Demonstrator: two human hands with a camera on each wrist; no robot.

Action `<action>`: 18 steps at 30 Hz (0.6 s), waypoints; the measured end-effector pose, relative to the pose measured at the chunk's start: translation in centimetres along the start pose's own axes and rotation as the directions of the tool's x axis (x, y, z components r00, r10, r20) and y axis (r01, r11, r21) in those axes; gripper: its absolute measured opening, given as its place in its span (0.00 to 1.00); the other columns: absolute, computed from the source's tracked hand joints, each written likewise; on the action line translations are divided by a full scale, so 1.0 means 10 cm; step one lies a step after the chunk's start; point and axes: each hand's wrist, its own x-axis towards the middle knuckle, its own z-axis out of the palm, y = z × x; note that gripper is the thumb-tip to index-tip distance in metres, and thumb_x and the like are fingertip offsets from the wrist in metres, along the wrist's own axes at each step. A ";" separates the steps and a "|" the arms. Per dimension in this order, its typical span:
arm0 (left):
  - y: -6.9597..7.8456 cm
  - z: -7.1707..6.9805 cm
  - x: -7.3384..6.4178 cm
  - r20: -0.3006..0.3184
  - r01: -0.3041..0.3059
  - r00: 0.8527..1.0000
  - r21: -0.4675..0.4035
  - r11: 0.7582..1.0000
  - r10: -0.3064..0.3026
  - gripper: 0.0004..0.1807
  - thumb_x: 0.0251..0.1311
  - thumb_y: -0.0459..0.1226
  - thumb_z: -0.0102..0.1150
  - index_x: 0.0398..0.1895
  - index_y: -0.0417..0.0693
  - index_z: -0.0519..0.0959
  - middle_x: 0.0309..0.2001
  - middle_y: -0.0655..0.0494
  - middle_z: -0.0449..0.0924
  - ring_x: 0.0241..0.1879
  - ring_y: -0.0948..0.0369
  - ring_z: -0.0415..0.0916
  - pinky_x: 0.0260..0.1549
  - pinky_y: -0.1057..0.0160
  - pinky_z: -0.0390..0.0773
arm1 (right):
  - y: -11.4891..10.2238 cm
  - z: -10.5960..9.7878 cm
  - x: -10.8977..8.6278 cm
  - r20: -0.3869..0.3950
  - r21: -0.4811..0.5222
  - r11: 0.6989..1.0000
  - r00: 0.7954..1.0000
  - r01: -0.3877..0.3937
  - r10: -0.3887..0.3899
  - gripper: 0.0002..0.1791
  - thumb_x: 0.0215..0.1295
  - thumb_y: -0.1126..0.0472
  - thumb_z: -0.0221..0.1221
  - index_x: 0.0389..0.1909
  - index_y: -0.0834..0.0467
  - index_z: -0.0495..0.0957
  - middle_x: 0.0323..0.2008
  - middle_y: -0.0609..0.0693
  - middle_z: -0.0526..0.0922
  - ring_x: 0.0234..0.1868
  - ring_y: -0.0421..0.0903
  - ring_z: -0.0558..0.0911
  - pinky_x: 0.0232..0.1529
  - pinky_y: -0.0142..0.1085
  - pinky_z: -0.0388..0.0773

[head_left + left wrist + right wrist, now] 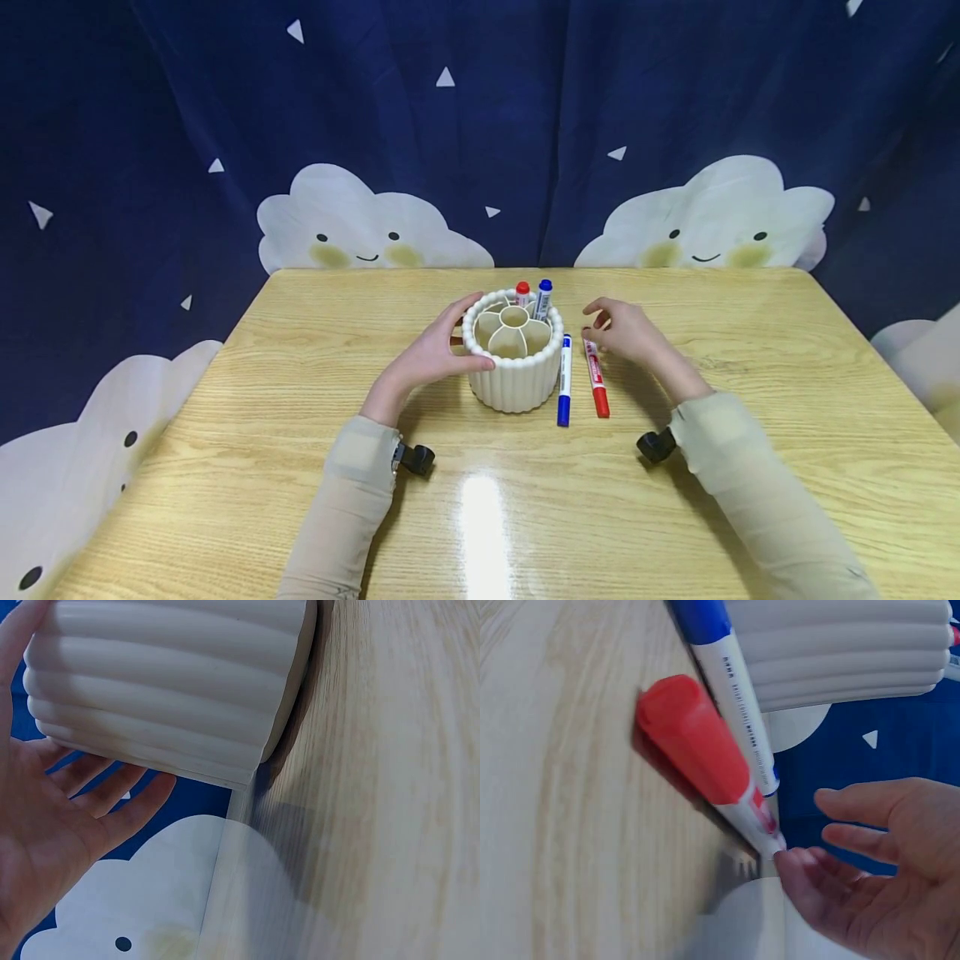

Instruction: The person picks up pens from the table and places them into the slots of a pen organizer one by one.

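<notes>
A white ribbed pen holder point(514, 387) with a beaded rim and petal-shaped compartments stands upright on the table. My left hand point(437, 346) grips its left side, thumb at the front of the rim and fingers around the far side. A red-capped marker point(521, 293) and a blue-capped marker point(543, 302) stand in the far compartments. To the holder's right lie a blue marker point(564, 379) and a red marker point(597, 379), caps toward me. My right hand point(626, 332) is at the far end of the red marker point(705, 750), one fingertip touching it, the other fingers spread apart.
A light wood table point(247, 467) carries everything, with a bright glare patch near its front. Behind its far edge hangs a dark blue curtain point(360, 100) with white clouds and triangles. Each wrist wears a small black camera.
</notes>
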 end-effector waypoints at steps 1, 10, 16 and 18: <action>0.00 0.00 0.00 0.000 -0.002 1.000 -0.002 1.000 0.002 0.54 0.37 0.50 0.73 0.69 0.64 0.51 0.67 0.60 0.54 0.63 0.58 0.56 0.63 0.47 0.55 | 0.01 0.01 0.01 0.019 -0.008 1.000 1.000 -0.005 0.005 0.24 0.57 0.60 0.58 0.53 0.66 0.70 0.35 0.59 0.77 0.25 0.45 0.77 0.27 0.33 0.73; 0.00 0.00 0.00 0.001 0.005 1.000 0.013 1.000 -0.005 0.55 0.37 0.49 0.73 0.70 0.62 0.50 0.68 0.60 0.53 0.65 0.58 0.54 0.63 0.47 0.54 | 0.07 0.12 0.04 0.085 -0.072 0.996 0.995 -0.053 0.060 0.30 0.54 0.58 0.62 0.55 0.67 0.67 0.32 0.58 0.77 0.20 0.42 0.74 0.28 0.33 0.70; 0.00 0.00 0.00 0.001 0.006 1.000 0.002 1.000 -0.006 0.55 0.37 0.48 0.73 0.69 0.64 0.51 0.68 0.61 0.53 0.64 0.58 0.55 0.63 0.48 0.54 | 0.07 0.14 0.05 0.068 -0.099 0.994 0.997 -0.041 0.047 0.27 0.51 0.59 0.62 0.52 0.69 0.70 0.32 0.58 0.78 0.25 0.44 0.75 0.28 0.32 0.71; 0.01 0.00 0.00 0.000 0.008 1.000 0.003 1.000 -0.008 0.54 0.37 0.49 0.73 0.69 0.66 0.51 0.68 0.61 0.53 0.64 0.59 0.54 0.63 0.49 0.54 | 0.08 0.14 0.05 0.058 -0.107 0.994 0.998 -0.033 0.039 0.26 0.51 0.60 0.62 0.50 0.70 0.71 0.31 0.58 0.78 0.27 0.45 0.75 0.28 0.32 0.71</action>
